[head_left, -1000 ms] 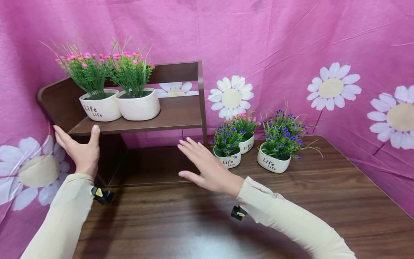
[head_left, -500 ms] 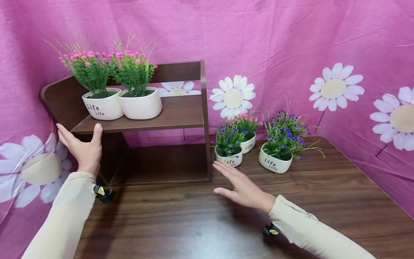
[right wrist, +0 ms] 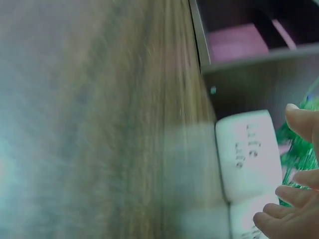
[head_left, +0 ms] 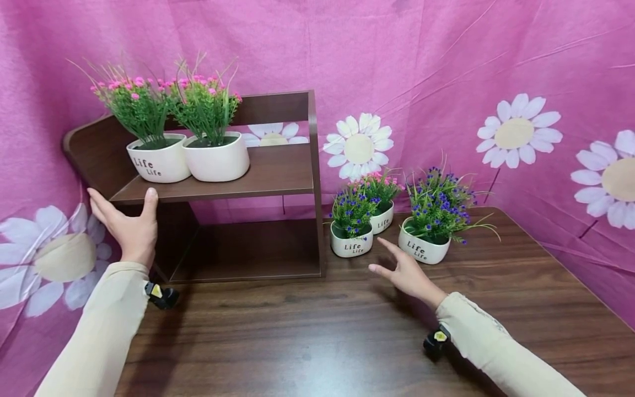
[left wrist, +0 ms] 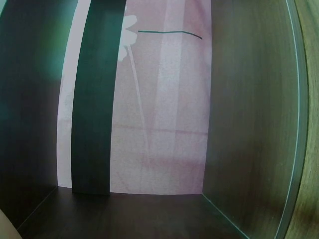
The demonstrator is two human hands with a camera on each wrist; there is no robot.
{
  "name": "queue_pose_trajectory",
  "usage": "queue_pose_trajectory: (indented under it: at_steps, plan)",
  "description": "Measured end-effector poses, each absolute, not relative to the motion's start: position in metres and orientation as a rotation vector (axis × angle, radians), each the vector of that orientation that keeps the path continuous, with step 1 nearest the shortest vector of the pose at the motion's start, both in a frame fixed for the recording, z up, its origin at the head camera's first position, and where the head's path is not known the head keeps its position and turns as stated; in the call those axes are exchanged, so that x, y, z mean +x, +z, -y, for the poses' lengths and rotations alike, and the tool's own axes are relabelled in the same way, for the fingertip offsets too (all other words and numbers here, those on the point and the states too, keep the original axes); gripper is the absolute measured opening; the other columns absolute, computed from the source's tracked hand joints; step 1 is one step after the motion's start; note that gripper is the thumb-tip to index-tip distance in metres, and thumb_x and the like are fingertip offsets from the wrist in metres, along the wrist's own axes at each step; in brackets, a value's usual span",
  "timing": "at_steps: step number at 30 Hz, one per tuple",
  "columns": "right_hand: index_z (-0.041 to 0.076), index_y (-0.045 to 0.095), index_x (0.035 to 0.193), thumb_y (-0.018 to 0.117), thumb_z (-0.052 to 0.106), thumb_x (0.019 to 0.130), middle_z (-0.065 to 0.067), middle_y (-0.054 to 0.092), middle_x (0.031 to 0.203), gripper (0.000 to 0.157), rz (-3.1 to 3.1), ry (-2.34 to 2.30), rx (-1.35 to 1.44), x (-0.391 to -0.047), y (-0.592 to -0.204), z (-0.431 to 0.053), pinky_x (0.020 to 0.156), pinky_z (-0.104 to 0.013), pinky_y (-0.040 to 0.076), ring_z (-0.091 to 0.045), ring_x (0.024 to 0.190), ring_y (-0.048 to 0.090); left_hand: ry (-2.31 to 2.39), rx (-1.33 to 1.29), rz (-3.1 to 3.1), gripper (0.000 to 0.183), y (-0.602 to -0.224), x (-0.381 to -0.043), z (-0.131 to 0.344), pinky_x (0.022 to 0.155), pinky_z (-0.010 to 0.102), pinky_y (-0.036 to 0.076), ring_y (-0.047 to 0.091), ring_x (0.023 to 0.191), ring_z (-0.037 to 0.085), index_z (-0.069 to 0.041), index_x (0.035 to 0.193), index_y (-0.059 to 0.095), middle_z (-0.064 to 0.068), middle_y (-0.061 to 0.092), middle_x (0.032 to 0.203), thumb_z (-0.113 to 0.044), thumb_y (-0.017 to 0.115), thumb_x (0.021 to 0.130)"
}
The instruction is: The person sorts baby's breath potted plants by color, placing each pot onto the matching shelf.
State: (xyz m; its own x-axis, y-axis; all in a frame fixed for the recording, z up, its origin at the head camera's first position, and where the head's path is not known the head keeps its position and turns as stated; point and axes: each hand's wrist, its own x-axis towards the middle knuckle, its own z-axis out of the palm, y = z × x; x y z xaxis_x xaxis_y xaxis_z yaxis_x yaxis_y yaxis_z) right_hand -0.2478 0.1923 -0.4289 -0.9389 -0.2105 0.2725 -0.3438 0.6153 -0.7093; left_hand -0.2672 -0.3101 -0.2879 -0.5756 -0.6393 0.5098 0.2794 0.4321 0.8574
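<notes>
My left hand [head_left: 126, 229] rests against the front left edge of a dark brown two-tier desk shelf [head_left: 268, 190]. Its thumb points up at the upper board's front edge, and the fingers reach along the outer side. In the left wrist view the lower shelf compartment [left wrist: 159, 214] fills the picture. My right hand [head_left: 409, 275] reaches over the table with fingers extended, holding nothing. Just beyond its fingertips stand a white pot of blue flowers [head_left: 351, 245] and a larger pot of blue flowers [head_left: 424, 248]. The right wrist view shows the hand [right wrist: 294, 204] beside the white pots [right wrist: 249, 154].
Two white pots of pink flowers, a left one [head_left: 159, 165] and a right one [head_left: 218, 162], stand on the upper board. Behind the smaller blue pot is another pink-flowered pot [head_left: 383, 220]. A pink daisy-print cloth [head_left: 421, 66] hangs behind the wooden table [head_left: 278, 342].
My right hand has moved right, from in front of the shelf's lower compartment to the pots on the table. The left hand stays at the shelf edge.
</notes>
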Motion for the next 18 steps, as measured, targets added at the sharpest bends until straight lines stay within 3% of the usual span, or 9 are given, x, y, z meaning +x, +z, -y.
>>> queue_pose_trajectory:
  at_steps: [6, 13, 18]
  plan:
    - [0.002, 0.025, 0.15, 0.07, 0.03, 0.088, -0.027, 0.029, 0.15, 0.082, 2.654, 1.553, 0.265, -0.274, -0.435, -0.191, 0.109, -0.055, 0.028, -0.044, 0.136, 0.03, -1.283, 0.317, 1.792, 0.102, -0.288, -0.266, 0.309, 0.106, 0.006, 0.003, 0.005, 0.141, -0.001, -0.017, 0.155, 0.002, 0.0, 0.004, 0.159, -0.037, 0.07, 0.083]
    - [-0.002, 0.012, 0.152, 0.065, 0.018, 0.091, -0.024, 0.016, 0.156, 0.083, 2.503, 1.847, 0.284, -0.298, -0.441, -0.18, 0.114, -0.051, 0.02, -0.042, 0.142, 0.017, -1.295, 0.322, 1.797, 0.102, -0.288, -0.266, 0.309, 0.106, 0.006, 0.003, 0.004, 0.141, -0.001, -0.019, 0.156, 0.001, 0.0, 0.003, 0.159, -0.038, 0.07, 0.083]
    - [0.0, 0.011, 0.153, 0.066, 0.018, 0.091, -0.025, 0.017, 0.156, 0.084, 2.5, 1.87, 0.265, -0.3, -0.443, -0.176, 0.114, -0.052, 0.02, -0.04, 0.142, 0.019, -1.295, 0.32, 1.8, 0.101, -0.287, -0.266, 0.308, 0.106, 0.006, 0.003, 0.004, 0.141, -0.001, -0.019, 0.156, 0.001, 0.0, 0.003, 0.159, -0.038, 0.069, 0.083]
